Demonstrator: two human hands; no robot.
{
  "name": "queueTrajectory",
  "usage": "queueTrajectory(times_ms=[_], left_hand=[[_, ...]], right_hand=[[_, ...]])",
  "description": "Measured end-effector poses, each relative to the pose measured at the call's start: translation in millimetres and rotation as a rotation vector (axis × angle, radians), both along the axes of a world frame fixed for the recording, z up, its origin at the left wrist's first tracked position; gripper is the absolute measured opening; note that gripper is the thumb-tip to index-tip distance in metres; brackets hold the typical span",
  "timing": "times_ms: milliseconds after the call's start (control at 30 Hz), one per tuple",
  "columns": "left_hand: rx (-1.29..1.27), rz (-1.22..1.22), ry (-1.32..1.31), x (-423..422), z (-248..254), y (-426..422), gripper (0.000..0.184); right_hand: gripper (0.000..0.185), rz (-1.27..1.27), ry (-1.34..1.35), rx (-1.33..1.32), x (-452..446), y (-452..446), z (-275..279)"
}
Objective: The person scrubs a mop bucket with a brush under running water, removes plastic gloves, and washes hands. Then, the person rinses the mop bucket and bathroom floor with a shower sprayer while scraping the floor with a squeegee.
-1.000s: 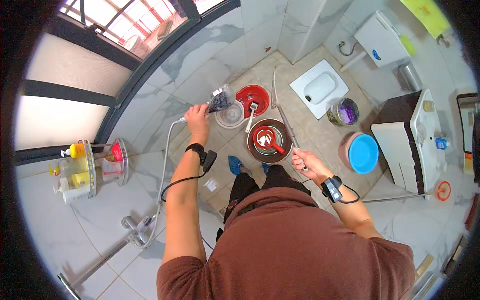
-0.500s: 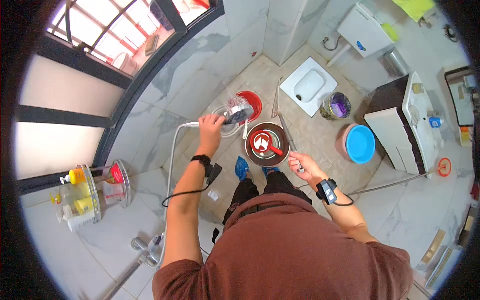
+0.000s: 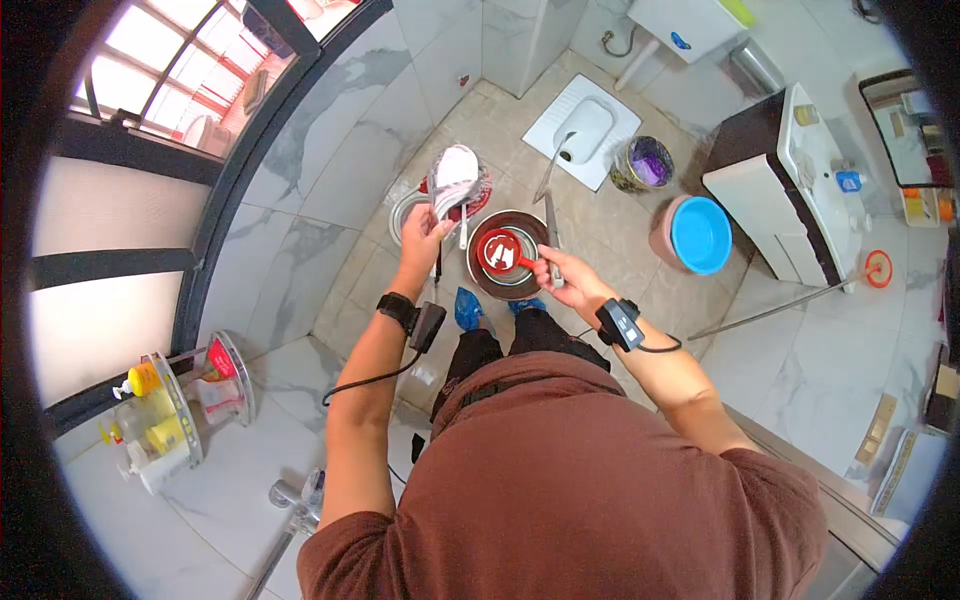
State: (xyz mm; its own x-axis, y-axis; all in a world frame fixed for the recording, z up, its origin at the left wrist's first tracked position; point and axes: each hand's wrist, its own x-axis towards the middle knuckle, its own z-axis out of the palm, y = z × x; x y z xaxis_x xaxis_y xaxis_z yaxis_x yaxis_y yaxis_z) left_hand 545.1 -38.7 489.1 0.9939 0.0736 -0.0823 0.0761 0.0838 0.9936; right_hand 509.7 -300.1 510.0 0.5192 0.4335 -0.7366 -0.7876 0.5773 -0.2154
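My left hand (image 3: 426, 232) is closed around a shower head (image 3: 457, 172), its pale face turned up. Behind it a red bucket (image 3: 472, 203) is partly hidden, and a white handle (image 3: 463, 232) sticks out there. My right hand (image 3: 563, 274) grips the grey shaft of a long-handled tool (image 3: 551, 225). The tool's thin, wire-like end overlaps the near edge of the squat toilet (image 3: 575, 125) in view; whether it touches cannot be told. Between my hands, a red dipper (image 3: 503, 248) lies in a dark round tub (image 3: 486, 283) on the floor.
Right of the toilet stand a patterned bin (image 3: 640, 170) with a purple liner and a blue basin (image 3: 702, 235). A washbasin cabinet (image 3: 755, 185) lines the right wall. Shelves of bottles (image 3: 170, 410) and a shower tap (image 3: 297, 500) are at left. My feet wear blue covers (image 3: 468, 308).
The view has shifted. My right hand has come closer to the dipper, and the tool's end has swung toward the toilet. The shower head has tilted, showing its pale face; the spray is less distinct.
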Motion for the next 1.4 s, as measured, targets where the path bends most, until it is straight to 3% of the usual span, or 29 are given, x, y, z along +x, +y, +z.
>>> queueTrajectory(times_ms=[67, 167, 467, 567, 667, 867, 1000, 1167, 1400], left_hand=[[0.002, 0.000, 0.078, -1, -6, 7, 0.017], [-0.061, 0.018, 0.195, -8, 3, 5, 0.013], [-0.195, -0.058, 0.231, -13, 25, -16, 0.022], [0.014, -0.083, -0.022, -15, 10, -30, 0.025], [0.532, -0.009, -0.029, -28, 29, -53, 0.026], [0.596, 0.058, -0.145, -43, 28, -87, 0.027], [0.662, 0.011, -0.136, -47, 16, -96, 0.027], [0.564, -0.204, -0.035, -48, -5, -103, 0.030], [0.504, -0.301, -0.028, -49, -19, -118, 0.033]], right_hand=[[0.011, 0.016, -0.029, -0.131, 1, 11, 4], [0.013, 0.005, -0.039, -0.104, 1, 19, -3], [0.014, 0.082, -0.084, -0.091, 10, 47, 2], [0.018, 0.021, -0.107, -0.069, 14, 50, 16], [0.022, -0.012, -0.149, -0.028, 19, 48, 10], [0.020, -0.142, -0.158, 0.023, 29, 38, 4], [0.023, -0.068, -0.131, -0.018, 35, 13, 9], [0.031, -0.049, -0.114, -0.220, 39, 6, 2], [0.038, 0.051, 0.031, -0.538, 43, -9, 3]])
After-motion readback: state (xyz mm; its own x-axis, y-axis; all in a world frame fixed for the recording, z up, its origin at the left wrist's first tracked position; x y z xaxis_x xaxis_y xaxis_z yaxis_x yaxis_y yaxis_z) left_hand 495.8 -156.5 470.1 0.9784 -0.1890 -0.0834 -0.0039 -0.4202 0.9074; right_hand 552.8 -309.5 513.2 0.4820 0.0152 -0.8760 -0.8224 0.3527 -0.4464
